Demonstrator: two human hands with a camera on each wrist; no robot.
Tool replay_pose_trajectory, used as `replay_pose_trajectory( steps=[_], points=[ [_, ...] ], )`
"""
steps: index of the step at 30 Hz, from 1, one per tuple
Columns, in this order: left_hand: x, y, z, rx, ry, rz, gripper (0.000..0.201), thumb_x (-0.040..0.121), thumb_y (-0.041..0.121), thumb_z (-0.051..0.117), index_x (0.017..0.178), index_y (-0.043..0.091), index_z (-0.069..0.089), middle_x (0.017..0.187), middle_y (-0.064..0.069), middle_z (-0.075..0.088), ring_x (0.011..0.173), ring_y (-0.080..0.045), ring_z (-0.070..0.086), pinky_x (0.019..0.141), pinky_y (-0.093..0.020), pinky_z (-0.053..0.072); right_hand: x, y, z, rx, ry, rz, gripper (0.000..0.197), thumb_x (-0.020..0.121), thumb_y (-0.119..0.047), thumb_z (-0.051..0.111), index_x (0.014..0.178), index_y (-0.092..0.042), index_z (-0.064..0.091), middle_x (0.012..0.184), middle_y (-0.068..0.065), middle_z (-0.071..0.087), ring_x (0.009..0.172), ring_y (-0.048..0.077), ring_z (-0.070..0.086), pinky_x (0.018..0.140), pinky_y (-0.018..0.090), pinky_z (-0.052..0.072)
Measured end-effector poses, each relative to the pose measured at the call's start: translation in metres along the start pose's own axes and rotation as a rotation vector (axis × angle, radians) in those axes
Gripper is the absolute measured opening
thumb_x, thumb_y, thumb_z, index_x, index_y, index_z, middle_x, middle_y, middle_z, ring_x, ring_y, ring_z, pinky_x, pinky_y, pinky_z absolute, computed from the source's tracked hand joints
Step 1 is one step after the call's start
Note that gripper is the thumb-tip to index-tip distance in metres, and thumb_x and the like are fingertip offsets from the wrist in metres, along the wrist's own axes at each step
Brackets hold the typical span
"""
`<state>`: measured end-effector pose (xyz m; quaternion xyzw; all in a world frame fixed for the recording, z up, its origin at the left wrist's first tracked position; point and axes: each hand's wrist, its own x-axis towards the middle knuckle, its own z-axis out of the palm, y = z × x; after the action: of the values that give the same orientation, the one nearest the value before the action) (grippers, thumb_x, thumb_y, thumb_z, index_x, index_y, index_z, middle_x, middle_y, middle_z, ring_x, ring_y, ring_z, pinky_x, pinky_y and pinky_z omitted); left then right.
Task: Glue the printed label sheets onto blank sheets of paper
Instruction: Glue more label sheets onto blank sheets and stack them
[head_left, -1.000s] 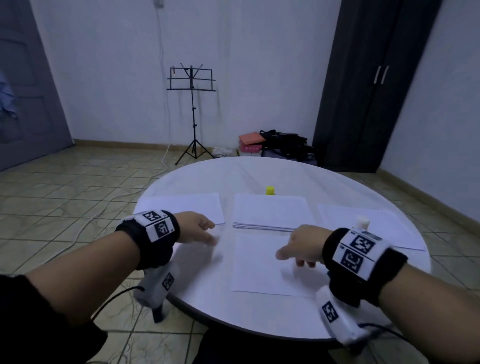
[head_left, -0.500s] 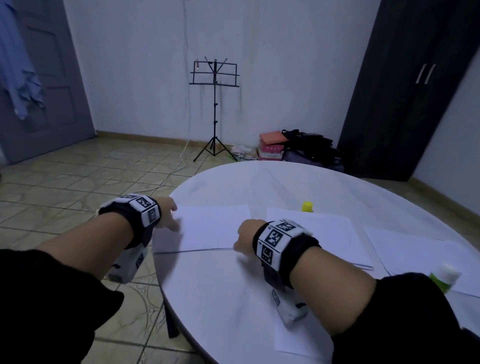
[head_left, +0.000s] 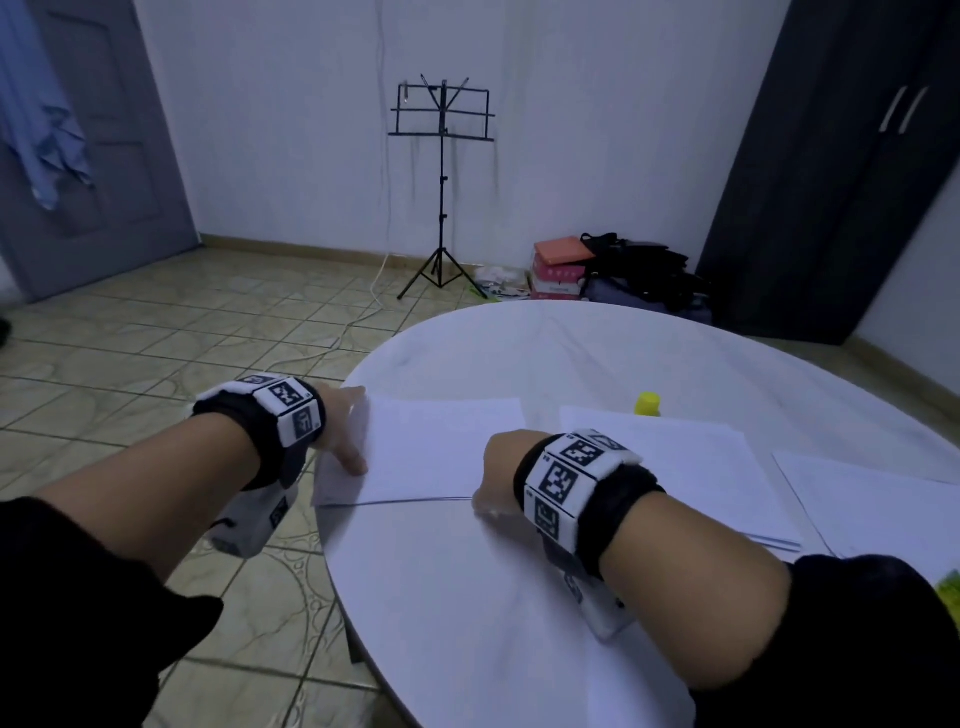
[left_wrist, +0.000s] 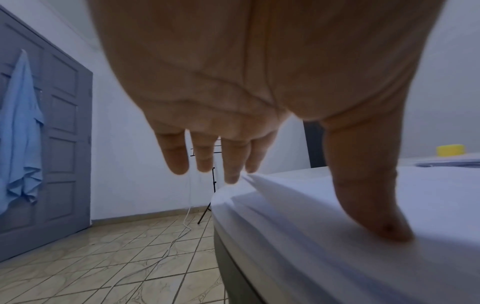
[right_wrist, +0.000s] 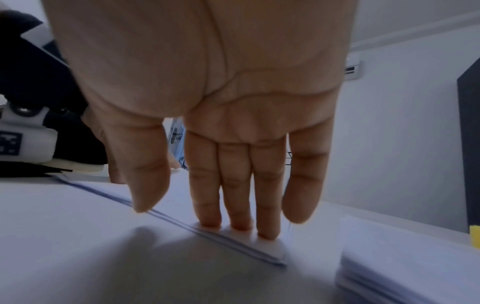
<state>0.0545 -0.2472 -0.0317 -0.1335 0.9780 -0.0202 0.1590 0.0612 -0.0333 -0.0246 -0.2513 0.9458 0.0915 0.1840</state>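
A thin stack of white sheets (head_left: 441, 447) lies at the table's left edge. My left hand (head_left: 345, 436) is at its left side: the thumb (left_wrist: 384, 226) presses on top and the straight fingers (left_wrist: 231, 176) reach the far corner of the stack (left_wrist: 298, 216). My right hand (head_left: 491, 467) is at the near right corner, straight fingertips (right_wrist: 233, 222) pressing the stack (right_wrist: 272, 246) down. A second stack (head_left: 675, 467) lies in the middle, with a yellow glue cap (head_left: 648, 404) behind it. I can make out no print on any sheet.
More sheets (head_left: 872, 499) lie at the right of the round white table (head_left: 519, 597). A green-labelled bottle (head_left: 950, 587) shows at the right edge of the view. On the floor beyond stand a music stand (head_left: 441, 197), boxes and bags.
Both hands have moved left, from the sheet in front of me to the left stack. Over the last half second they have stayed on it.
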Motion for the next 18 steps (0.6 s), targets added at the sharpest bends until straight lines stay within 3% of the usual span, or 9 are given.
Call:
replay_pose_trajectory(
  steps=[3, 7, 9, 11, 13, 15, 16, 18],
  points=[
    [0.002, -0.001, 0.0, -0.051, -0.022, 0.004, 0.118, 0.068, 0.05, 0.079, 0.153, 0.017, 0.004, 0.153, -0.006, 0.032, 0.138, -0.024, 0.035, 0.11, -0.032, 0.031, 0.004, 0.001, 0.004, 0.04, 0.082, 0.022, 0.027, 0.086, -0.027, 0.06, 0.103, -0.007, 0.066, 0.065, 0.001, 0.054, 0.049, 0.013, 0.042, 0.044, 0.018, 0.03],
    [0.001, 0.001, 0.004, -0.119, 0.056, 0.051, 0.119, 0.06, 0.037, 0.087, 0.151, 0.03, 0.011, 0.148, -0.007, 0.036, 0.132, -0.028, 0.041, 0.106, -0.038, 0.038, 0.011, 0.002, 0.01, 0.042, 0.104, 0.032, 0.027, 0.083, -0.032, 0.063, 0.095, -0.009, 0.066, 0.09, 0.003, 0.067, 0.052, 0.013, 0.049, 0.048, 0.018, 0.034],
    [-0.001, 0.003, 0.004, -0.246, 0.086, 0.077, 0.123, 0.062, 0.024, 0.088, 0.151, 0.032, 0.004, 0.139, -0.013, 0.045, 0.118, -0.03, 0.053, 0.094, -0.037, 0.048, 0.013, 0.002, 0.011, 0.026, 0.125, 0.029, 0.024, 0.081, -0.035, 0.063, 0.086, -0.011, 0.065, 0.086, 0.003, 0.069, 0.06, 0.014, 0.057, 0.049, 0.019, 0.035],
    [-0.006, 0.003, 0.002, -0.475, 0.07, 0.069, 0.125, 0.067, 0.016, 0.085, 0.151, 0.034, -0.005, 0.13, -0.014, 0.051, 0.1, -0.033, 0.062, 0.076, -0.04, 0.056, 0.014, 0.003, 0.012, 0.029, 0.154, 0.04, 0.026, 0.079, -0.038, 0.064, 0.07, -0.015, 0.057, 0.074, 0.001, 0.065, 0.054, 0.013, 0.052, 0.049, 0.019, 0.036],
    [-0.011, 0.002, 0.002, -0.767, 0.067, 0.003, 0.118, 0.07, 0.013, 0.083, 0.15, 0.031, -0.002, 0.118, -0.014, 0.053, 0.089, -0.034, 0.062, 0.061, -0.041, 0.057, 0.013, 0.006, 0.01, 0.028, 0.132, 0.041, 0.027, 0.082, -0.037, 0.063, 0.068, -0.016, 0.054, 0.068, -0.001, 0.059, 0.05, 0.011, 0.045, 0.047, 0.019, 0.034],
    [-0.014, 0.0, 0.003, -1.024, 0.031, -0.086, 0.088, 0.072, 0.014, 0.082, 0.141, 0.011, 0.028, 0.095, -0.015, 0.061, 0.067, -0.029, 0.064, 0.051, -0.035, 0.054, 0.013, 0.009, 0.006, 0.047, 0.084, 0.013, 0.023, 0.086, -0.034, 0.062, 0.072, -0.017, 0.058, 0.072, -0.001, 0.061, 0.05, 0.008, 0.043, 0.043, 0.018, 0.033],
    [-0.018, 0.0, 0.003, -1.107, -0.018, -0.117, 0.064, 0.074, 0.014, 0.08, 0.127, 0.003, 0.045, 0.081, -0.012, 0.063, 0.053, -0.024, 0.061, 0.045, -0.028, 0.05, 0.012, 0.01, 0.004, 0.074, 0.051, 0.001, 0.021, 0.087, -0.032, 0.062, 0.074, -0.017, 0.061, 0.075, 0.001, 0.063, 0.05, 0.007, 0.041, 0.039, 0.018, 0.034],
    [-0.026, 0.003, 0.006, -1.25, -0.129, -0.13, 0.02, 0.082, 0.015, 0.072, 0.097, 0.006, 0.062, 0.066, -0.001, 0.064, 0.039, -0.014, 0.057, 0.039, -0.018, 0.04, 0.01, 0.01, 0.0, 0.113, 0.015, -0.002, 0.023, 0.084, -0.03, 0.067, 0.068, -0.016, 0.059, 0.07, 0.001, 0.061, 0.049, 0.007, 0.042, 0.037, 0.018, 0.033]
  ],
)
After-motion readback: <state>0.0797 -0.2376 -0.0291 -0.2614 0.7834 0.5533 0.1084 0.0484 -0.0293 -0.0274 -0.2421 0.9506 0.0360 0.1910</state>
